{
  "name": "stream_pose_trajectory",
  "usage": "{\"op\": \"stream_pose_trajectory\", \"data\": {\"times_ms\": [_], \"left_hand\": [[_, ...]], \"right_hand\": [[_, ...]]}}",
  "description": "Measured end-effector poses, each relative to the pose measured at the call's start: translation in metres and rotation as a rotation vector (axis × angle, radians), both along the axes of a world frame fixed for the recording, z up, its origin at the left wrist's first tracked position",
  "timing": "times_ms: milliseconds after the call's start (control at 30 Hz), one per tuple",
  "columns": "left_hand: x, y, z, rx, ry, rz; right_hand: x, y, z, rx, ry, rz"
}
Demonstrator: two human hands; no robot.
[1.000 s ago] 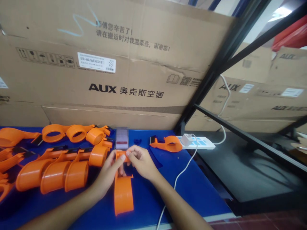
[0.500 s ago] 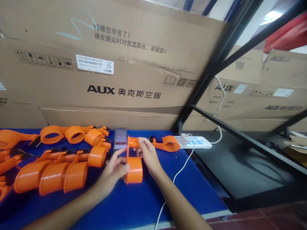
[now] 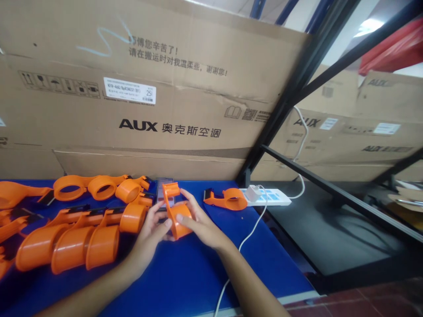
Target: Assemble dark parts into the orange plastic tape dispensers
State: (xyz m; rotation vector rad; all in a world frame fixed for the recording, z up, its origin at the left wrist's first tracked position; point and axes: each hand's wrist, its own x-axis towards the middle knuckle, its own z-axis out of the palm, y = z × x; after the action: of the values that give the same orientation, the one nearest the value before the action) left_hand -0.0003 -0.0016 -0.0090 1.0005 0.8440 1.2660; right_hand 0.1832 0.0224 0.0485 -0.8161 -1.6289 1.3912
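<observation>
Both hands, left hand (image 3: 150, 229) and right hand (image 3: 198, 222), clasp one orange tape dispenser (image 3: 175, 211) above the desk's (image 3: 185, 281) rear edge; its long axis seems upright, handle topmost.

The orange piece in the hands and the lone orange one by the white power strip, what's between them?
Head view: only bare blue table lies between the held orange piece and the lone orange dispenser beside the power strip.
</observation>
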Motion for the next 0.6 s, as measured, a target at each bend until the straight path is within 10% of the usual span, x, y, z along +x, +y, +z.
{"op": "stream_pose_trajectory", "data": {"times_ms": [333, 600], "left_hand": [[-0.002, -0.001, -0.004, 0.098, 0.152, -0.036], [-0.007, 0.007, -0.013, 0.134, 0.198, -0.089]], "right_hand": [[0.018, 0.009, 0.009, 0.285, -0.039, -0.473], [0.095, -0.024, 0.016, 0.316, -0.383, -0.78]]}}
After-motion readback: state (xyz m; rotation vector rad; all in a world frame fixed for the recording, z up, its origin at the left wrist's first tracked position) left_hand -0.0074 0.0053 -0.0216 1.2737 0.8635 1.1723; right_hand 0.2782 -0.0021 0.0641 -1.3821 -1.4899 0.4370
